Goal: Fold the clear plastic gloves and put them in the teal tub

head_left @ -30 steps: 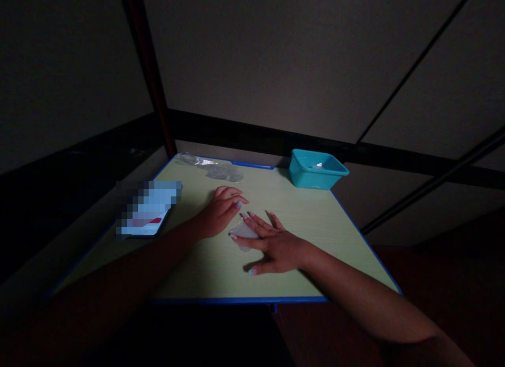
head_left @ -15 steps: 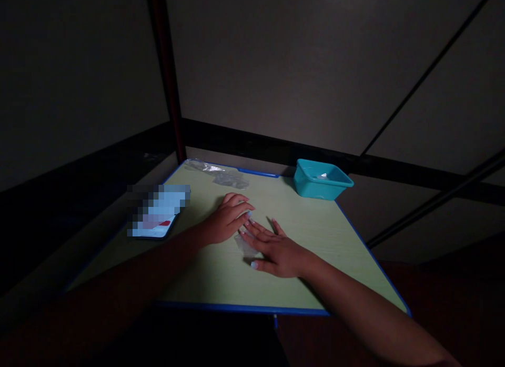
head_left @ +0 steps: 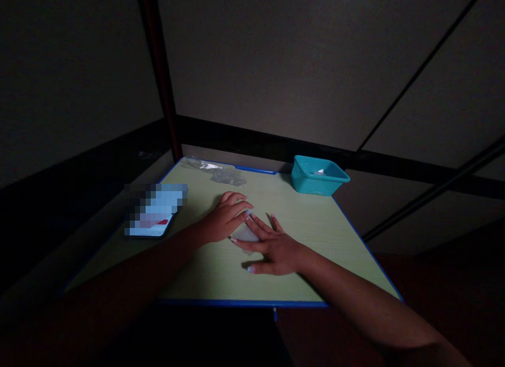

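Now pressed flatter than a moment ago under right hand (head_left: pixel 276 247) and curled left hand (head_left: pixel 224 219): small clear packet (head_left: pixel 244 234), mid-table (head_left: pixel 315 235), teal tub (head_left: pixel 319 176) far right.

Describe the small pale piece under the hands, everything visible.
The small pale piece looks like thin translucent plastic or film, greyish white, lying flat on the green table near its middle. The right hand presses flat on it, hiding most; the left hand touches its far edge with fingertips. Its full shape cannot be told.

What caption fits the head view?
Both hands, left hand and right hand, press a small clear packet on the table.
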A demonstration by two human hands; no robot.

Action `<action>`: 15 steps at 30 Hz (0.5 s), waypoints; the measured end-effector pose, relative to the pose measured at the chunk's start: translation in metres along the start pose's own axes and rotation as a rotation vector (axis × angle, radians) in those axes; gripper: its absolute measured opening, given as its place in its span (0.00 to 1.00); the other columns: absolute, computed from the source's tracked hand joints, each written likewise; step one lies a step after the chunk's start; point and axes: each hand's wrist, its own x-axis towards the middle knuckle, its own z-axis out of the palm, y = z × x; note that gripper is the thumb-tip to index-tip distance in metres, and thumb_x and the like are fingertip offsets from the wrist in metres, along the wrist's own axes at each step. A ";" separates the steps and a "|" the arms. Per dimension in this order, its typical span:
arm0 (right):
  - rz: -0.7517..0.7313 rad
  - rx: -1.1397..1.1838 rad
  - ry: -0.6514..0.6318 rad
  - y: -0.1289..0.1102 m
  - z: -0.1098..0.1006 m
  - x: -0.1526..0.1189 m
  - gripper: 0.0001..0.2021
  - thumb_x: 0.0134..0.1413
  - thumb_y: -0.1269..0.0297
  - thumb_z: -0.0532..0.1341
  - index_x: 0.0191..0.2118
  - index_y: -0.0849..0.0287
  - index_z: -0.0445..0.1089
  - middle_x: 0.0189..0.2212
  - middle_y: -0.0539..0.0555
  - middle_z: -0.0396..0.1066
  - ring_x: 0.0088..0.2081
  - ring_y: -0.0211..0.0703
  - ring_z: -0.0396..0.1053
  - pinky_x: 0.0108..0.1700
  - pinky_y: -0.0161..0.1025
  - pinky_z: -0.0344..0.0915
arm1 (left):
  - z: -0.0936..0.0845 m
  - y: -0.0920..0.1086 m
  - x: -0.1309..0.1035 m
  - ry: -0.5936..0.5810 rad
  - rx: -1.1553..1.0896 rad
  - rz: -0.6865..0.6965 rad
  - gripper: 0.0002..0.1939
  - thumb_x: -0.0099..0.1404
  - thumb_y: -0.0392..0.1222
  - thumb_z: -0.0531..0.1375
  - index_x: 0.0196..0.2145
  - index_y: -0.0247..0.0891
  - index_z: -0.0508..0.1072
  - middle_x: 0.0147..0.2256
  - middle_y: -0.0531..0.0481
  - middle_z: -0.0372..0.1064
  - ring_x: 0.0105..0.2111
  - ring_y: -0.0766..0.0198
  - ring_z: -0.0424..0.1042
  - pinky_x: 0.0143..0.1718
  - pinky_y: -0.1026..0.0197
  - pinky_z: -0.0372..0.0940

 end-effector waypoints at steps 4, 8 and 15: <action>0.015 0.025 0.150 0.010 -0.006 -0.004 0.36 0.58 0.45 0.52 0.67 0.49 0.39 0.67 0.62 0.35 0.66 0.56 0.36 0.59 0.68 0.27 | -0.003 0.002 0.001 0.025 0.027 0.009 0.15 0.69 0.45 0.48 0.45 0.39 0.70 0.48 0.43 0.62 0.52 0.55 0.55 0.56 0.49 0.53; 0.159 -0.003 0.403 0.020 -0.010 -0.004 0.28 0.61 0.56 0.50 0.65 0.55 0.47 0.62 0.60 0.54 0.63 0.49 0.49 0.62 0.59 0.36 | -0.005 0.006 0.002 0.040 0.040 0.014 0.09 0.65 0.45 0.55 0.39 0.39 0.68 0.47 0.44 0.62 0.52 0.54 0.56 0.54 0.50 0.55; 0.163 -0.012 0.257 0.021 -0.004 0.005 0.29 0.62 0.58 0.48 0.67 0.54 0.41 0.66 0.58 0.41 0.66 0.50 0.38 0.60 0.66 0.30 | 0.006 0.014 -0.005 -0.143 0.241 -0.102 0.28 0.56 0.61 0.59 0.46 0.37 0.67 0.58 0.35 0.55 0.60 0.43 0.48 0.58 0.39 0.46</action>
